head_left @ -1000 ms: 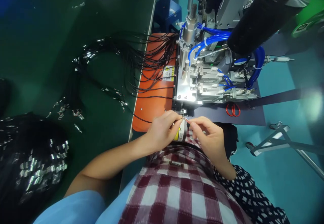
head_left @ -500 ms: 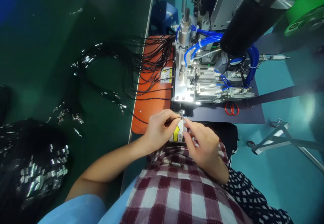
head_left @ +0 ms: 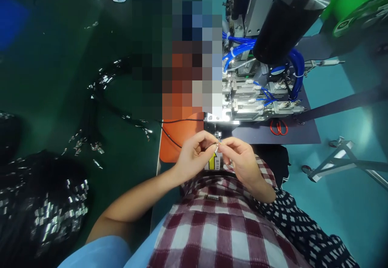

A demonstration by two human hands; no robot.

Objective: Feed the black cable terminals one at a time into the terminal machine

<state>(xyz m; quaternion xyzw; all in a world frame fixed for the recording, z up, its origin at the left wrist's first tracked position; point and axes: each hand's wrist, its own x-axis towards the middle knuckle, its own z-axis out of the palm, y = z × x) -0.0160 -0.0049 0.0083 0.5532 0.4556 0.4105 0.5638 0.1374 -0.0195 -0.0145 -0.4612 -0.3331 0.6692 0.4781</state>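
My left hand [head_left: 194, 157] is closed in a pinch round the end of a black cable [head_left: 172, 138], which runs in from the left over the orange board [head_left: 169, 152]. My right hand [head_left: 241, 159] meets it fingertip to fingertip, thumb and forefinger pinched at the cable's thin wire end. The fingers partly hide that tip. Just below the fingertips is a label with a yellow arrow [head_left: 211, 162]. Right above them stands the front edge of a metal machine [head_left: 222, 117], into which another black cable [head_left: 188, 120] leads.
A large blurred block covers part of the orange board and machine. Black cable bundles [head_left: 100, 78] and a shiny heap of cables [head_left: 51, 211] lie on the dark green table [head_left: 121, 187] at left. Red-handled scissors [head_left: 279, 127] lie right of the machine, by a wheeled metal frame [head_left: 330, 165].
My right hand has moved slightly left and its fingertips have come together on the wire end. My left hand stays nearly in place. The view has shifted a little.
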